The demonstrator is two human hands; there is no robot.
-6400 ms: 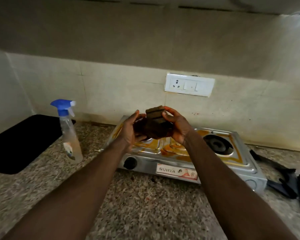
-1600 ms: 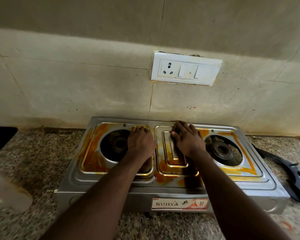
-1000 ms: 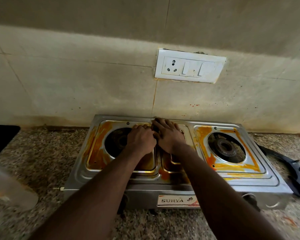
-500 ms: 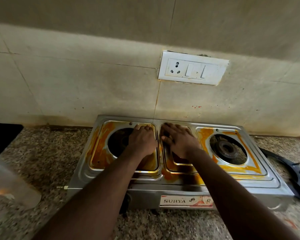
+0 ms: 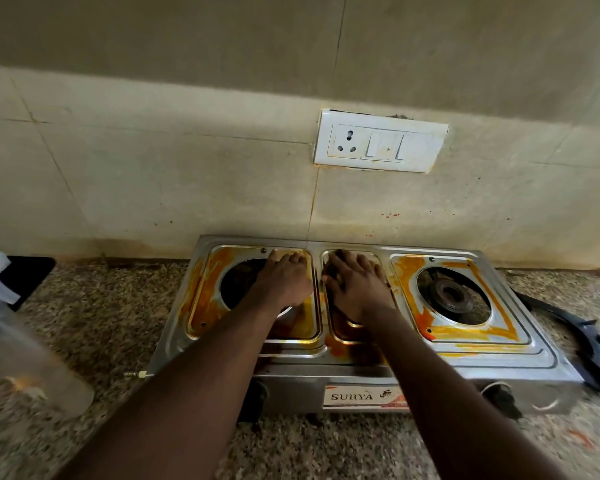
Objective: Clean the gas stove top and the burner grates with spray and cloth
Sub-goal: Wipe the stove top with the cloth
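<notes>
The steel two-burner stove [image 5: 520,362] stands against the wall, its top smeared with orange stains. My left hand [image 5: 284,280] rests on the right part of the left burner well, fingers pointing to the wall, holding nothing. My right hand [image 5: 355,287] lies flat on the centre panel with fingers spread, pressing a dark cloth [image 5: 330,270] of which only an edge shows under the fingers. The right burner [image 5: 451,296] is bare, without a grate. The spray bottle [image 5: 21,344] with a blue head stands blurred at the far left on the counter.
Dark grate parts [image 5: 582,337] lie on the speckled granite counter [image 5: 101,317] right of the stove. A white socket and switch plate [image 5: 380,142] sits on the tiled wall above. A black mat [image 5: 32,271] lies at the back left.
Earlier I held the folded cloth in both hands above the stove. Over the last second my right hand has slid the cloth slightly rightward over the centre panel; the left hand stayed put.
</notes>
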